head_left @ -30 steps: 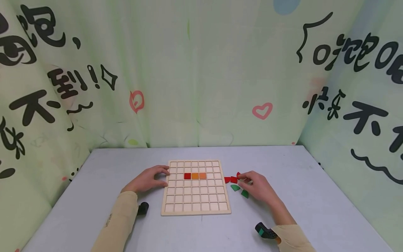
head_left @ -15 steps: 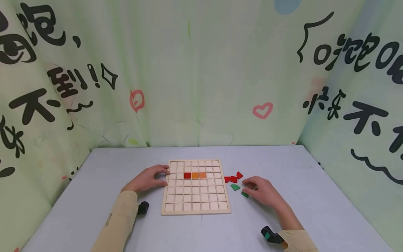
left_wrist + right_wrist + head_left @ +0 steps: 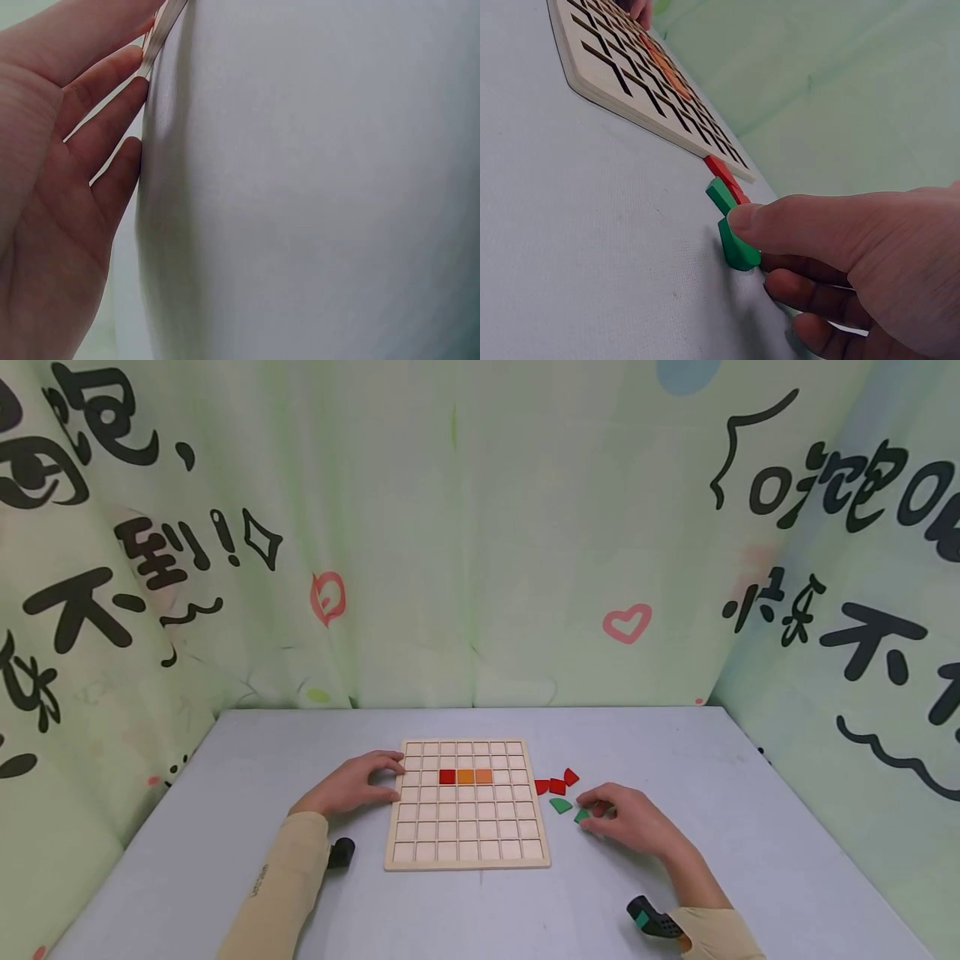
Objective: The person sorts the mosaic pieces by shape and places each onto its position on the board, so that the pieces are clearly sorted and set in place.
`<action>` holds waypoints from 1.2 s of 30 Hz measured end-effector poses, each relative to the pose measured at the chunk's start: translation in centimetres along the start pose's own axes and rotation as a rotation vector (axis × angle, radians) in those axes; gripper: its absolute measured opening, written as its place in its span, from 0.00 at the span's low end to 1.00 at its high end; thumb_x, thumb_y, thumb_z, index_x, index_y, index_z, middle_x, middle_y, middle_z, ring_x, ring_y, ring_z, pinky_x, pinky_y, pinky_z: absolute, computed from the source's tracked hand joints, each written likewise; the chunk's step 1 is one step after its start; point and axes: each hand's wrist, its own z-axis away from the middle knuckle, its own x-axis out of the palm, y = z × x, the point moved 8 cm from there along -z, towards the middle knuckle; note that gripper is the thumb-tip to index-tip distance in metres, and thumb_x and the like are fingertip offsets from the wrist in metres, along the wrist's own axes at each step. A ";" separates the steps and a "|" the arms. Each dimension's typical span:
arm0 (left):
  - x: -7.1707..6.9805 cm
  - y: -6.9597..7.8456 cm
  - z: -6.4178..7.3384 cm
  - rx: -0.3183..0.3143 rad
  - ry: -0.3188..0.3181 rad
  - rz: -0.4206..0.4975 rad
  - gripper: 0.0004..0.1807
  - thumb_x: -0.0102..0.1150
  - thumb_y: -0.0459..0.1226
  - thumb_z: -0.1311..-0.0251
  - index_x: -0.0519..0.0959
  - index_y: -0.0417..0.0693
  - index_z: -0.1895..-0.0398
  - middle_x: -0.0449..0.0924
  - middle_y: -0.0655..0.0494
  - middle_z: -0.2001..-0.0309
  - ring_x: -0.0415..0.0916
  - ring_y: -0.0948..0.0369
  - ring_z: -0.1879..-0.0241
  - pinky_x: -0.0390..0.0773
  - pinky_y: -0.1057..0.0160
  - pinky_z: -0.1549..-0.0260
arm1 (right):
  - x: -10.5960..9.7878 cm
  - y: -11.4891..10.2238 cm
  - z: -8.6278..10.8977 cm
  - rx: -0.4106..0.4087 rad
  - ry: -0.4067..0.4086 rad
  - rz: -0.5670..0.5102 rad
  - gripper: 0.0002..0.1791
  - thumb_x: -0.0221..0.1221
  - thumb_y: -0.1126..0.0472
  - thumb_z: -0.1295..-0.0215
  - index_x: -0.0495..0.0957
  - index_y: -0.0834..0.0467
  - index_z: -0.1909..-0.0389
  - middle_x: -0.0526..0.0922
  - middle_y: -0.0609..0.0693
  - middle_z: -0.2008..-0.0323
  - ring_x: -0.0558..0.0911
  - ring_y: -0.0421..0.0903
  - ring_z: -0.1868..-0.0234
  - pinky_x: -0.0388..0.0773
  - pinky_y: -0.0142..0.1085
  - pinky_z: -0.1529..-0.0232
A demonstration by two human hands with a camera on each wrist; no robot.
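A wooden grid board [image 3: 467, 864] lies flat on the table in the head view. One red square [image 3: 447, 777] and two orange squares [image 3: 474, 777] sit side by side in its upper rows. My left hand [image 3: 354, 787] rests fingertips and thumb along the board's left edge, fingers extended. To the right of the board, my right hand [image 3: 628, 817] pinches a green fan-shaped block [image 3: 738, 249] between thumb and fingers, low over the table. Another green block [image 3: 560, 806] lies just left of it. Several red blocks [image 3: 557, 787] lie close to the board's right edge, beyond the green ones.
The white table [image 3: 300, 731] runs back to a pale green printed curtain [image 3: 525, 527], which also closes off both sides. A black device [image 3: 652, 918] sits at the right wrist, and another black device [image 3: 341, 853] at the left.
My right hand has left the red block at the back, moved slightly right and toward me, and taken the nearer green block, tilting it. The left hand stays at the board.
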 end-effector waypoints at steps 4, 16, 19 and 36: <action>-0.1 0.0 0.0 0.004 -0.002 0.002 0.20 0.71 0.42 0.45 0.81 0.48 0.49 0.68 0.52 0.32 0.58 0.48 0.30 0.60 0.47 0.32 | 0.0 -0.1 -0.1 0.006 0.012 0.002 0.17 0.70 0.60 0.43 0.82 0.58 0.53 0.82 0.45 0.60 0.76 0.42 0.62 0.79 0.35 0.59; -0.2 0.1 0.1 0.019 -0.005 -0.009 0.20 0.70 0.42 0.44 0.80 0.47 0.49 0.68 0.51 0.32 0.59 0.47 0.30 0.61 0.47 0.32 | 0.2 0.0 -0.6 0.071 0.090 0.017 0.16 0.67 0.62 0.41 0.82 0.59 0.52 0.82 0.47 0.59 0.76 0.43 0.62 0.79 0.37 0.59; -0.2 0.1 0.1 0.014 -0.006 -0.008 0.20 0.70 0.42 0.44 0.80 0.48 0.49 0.68 0.51 0.33 0.59 0.47 0.30 0.61 0.47 0.32 | 0.3 0.1 -0.8 0.078 0.112 0.023 0.15 0.67 0.63 0.40 0.82 0.59 0.52 0.81 0.48 0.59 0.76 0.43 0.62 0.79 0.38 0.59; -0.2 0.3 0.3 0.030 -0.008 0.003 0.20 0.70 0.42 0.44 0.80 0.48 0.49 0.69 0.51 0.33 0.59 0.48 0.30 0.62 0.47 0.33 | 1.1 0.2 -2.7 0.104 0.186 0.051 0.18 0.67 0.63 0.40 0.81 0.63 0.49 0.80 0.54 0.57 0.76 0.46 0.62 0.80 0.35 0.62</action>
